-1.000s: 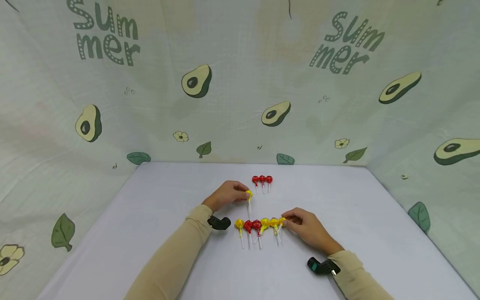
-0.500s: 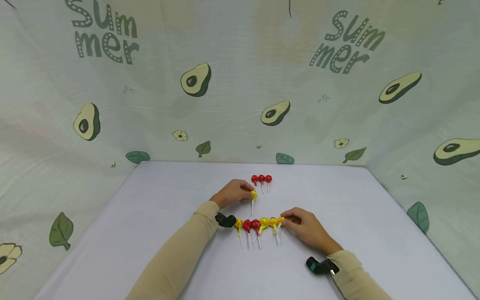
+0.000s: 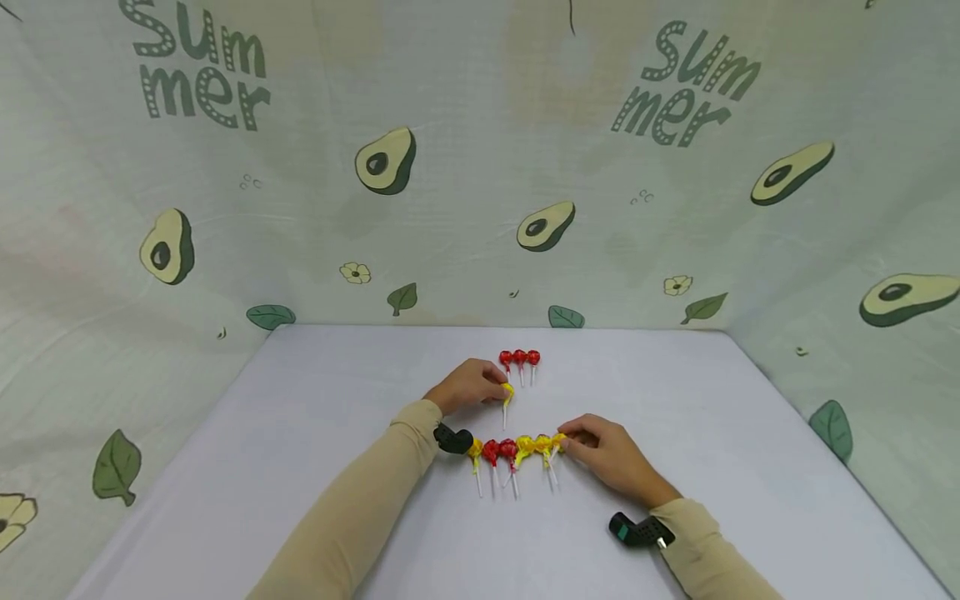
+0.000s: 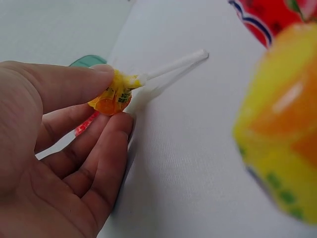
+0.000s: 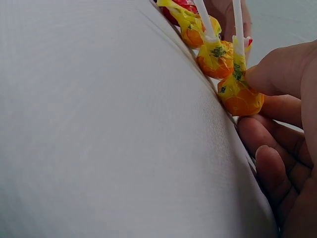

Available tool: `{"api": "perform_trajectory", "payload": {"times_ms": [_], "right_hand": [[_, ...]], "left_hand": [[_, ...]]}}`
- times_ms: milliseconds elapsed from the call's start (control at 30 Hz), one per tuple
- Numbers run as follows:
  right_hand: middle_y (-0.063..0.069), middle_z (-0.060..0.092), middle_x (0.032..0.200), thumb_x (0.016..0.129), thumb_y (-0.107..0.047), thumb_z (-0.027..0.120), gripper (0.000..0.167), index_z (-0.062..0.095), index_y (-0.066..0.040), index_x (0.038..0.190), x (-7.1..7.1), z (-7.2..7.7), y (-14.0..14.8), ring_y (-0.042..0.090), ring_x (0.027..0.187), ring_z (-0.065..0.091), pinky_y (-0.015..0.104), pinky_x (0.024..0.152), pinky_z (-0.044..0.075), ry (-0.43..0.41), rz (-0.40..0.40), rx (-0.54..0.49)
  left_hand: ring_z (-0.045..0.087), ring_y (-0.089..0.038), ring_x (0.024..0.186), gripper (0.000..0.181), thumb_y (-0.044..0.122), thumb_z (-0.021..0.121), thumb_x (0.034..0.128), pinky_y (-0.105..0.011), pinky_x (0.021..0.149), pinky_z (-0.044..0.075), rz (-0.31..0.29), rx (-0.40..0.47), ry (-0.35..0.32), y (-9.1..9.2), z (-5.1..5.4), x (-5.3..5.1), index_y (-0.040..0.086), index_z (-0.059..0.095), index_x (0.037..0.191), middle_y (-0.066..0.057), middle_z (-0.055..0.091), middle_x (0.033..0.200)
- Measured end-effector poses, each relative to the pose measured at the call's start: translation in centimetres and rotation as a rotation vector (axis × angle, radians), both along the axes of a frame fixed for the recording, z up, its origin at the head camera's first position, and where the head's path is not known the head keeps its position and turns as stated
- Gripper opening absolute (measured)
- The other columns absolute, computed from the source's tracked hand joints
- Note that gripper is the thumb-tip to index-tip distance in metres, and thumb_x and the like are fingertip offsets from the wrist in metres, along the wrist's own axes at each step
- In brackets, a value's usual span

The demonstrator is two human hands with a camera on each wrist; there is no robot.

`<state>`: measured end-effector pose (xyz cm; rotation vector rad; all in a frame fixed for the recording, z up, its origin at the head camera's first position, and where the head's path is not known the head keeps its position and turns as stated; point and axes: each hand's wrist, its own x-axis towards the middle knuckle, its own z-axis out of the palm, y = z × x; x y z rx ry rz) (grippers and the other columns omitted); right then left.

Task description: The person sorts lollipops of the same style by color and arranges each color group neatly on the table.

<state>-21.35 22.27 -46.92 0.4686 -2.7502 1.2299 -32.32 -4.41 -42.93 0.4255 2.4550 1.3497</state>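
We are observing two hands working over a white counter [image 3: 225, 500]. The left forearm is slanting in from the lower left, its sleeve [image 3: 345, 508] ending above a black wrist device [image 3: 453, 439], and the left hand [image 3: 467, 387] is sitting farther forward than the other. That hand is narrowing to a pinch: the thumb is pressing one side of the head of a yellow lollipop [image 3: 507, 390], with bent fingers supporting the opposite side. This lollipop's stick is pointing back toward the person, and its head is sitting just below three red lollipops [image 3: 520, 357]. The right forearm is slanting in from the lower right, and the right hand [image 3: 611, 454] is lying low, near the counter surface. We are finding it narrow also, thumb and fingers pinching the end yellow lollipop [image 5: 241, 96], while its lower fingers are curling loosely. That lollipop is forming the right end of a nearer row, where two yellow lollipops [image 3: 533, 445], two red ones and another yellow are lying leftward.
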Motion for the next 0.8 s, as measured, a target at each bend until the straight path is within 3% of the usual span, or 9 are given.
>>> {"api": "perform_trajectory", "payload": {"times_ms": [567,800], "right_hand": [[-0.010,0.066,0.096,0.094,-0.023,0.073,0.016,0.073,-0.019,0.109,-0.06,0.22,-0.01,0.010,0.085,0.058,0.027,0.075,0.049,0.004,0.004,-0.003],[-0.010,0.065,0.095,0.094,-0.022,0.073,0.016,0.073,-0.019,0.109,0.00,0.16,0.03,0.010,0.084,0.058,0.027,0.074,0.049,0.002,0.009,-0.004]], "left_hand": [[0.061,-0.017,0.081,0.023,0.019,0.078,0.0881,-0.028,0.071,0.050,0.020,0.003,-0.005,0.51,-0.04,-0.42,0.008,0.068,0.105,-0.003,0.068,0.092],[0.060,-0.016,0.077,0.022,0.022,0.079,0.0876,-0.027,0.067,0.048,0.024,-0.041,0.006,0.75,0.21,-0.50,0.010,0.067,0.102,-0.003,0.067,0.086]]}}
